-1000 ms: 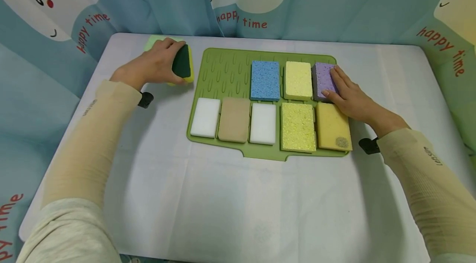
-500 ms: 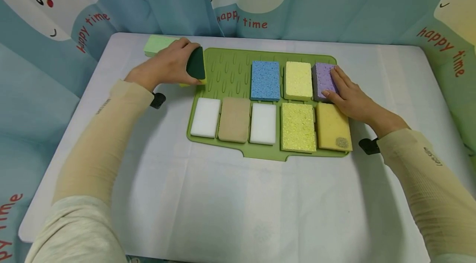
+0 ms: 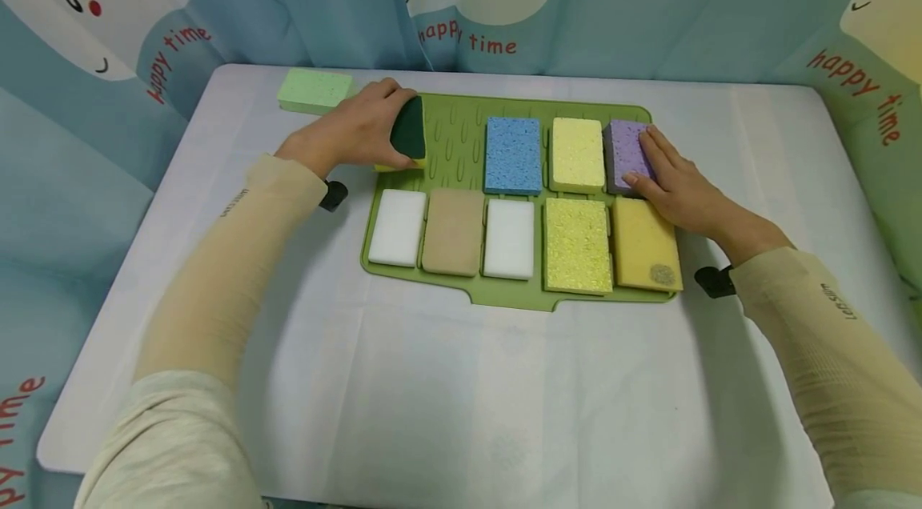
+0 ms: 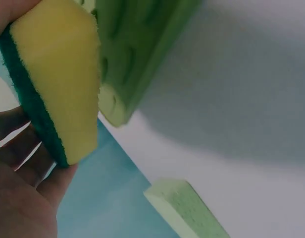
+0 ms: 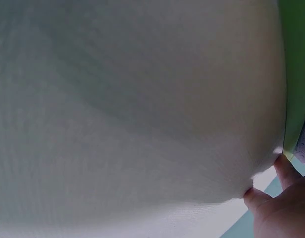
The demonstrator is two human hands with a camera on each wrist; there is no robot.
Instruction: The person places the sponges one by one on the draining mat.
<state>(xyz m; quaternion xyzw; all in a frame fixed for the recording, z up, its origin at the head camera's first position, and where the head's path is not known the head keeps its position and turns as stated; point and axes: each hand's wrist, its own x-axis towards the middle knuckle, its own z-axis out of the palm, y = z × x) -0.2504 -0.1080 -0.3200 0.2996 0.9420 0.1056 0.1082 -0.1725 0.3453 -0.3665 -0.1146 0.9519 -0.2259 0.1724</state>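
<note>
My left hand (image 3: 363,125) grips a scrub sponge (image 4: 63,74), yellow foam with a dark green scouring face, between thumb and fingers. In the head view the sponge is tilted over the left end of the green ridged mat (image 3: 450,133). My right hand (image 3: 677,181) rests on the purple sponge (image 3: 625,149) at the mat's far right, its fingers fairly straight along the right side and its thumb across the near part. In the right wrist view, fingertips (image 5: 279,159) reach down beside the mat's edge. A blue sponge (image 3: 513,155) and a pale yellow sponge (image 3: 577,154) lie left of the purple one.
Along the mat's near row lie two white sponges (image 3: 398,227), a tan sponge (image 3: 454,232), a speckled yellow sponge (image 3: 578,245) and a plain yellow sponge (image 3: 647,243). A light green sponge (image 3: 314,90) sits at the table's back left. Printed curtains (image 3: 324,5) hang behind the table.
My left hand has carried the scrub sponge rightward from beside the mat to over its left end, uncovering the light green sponge. My right hand stays in place.
</note>
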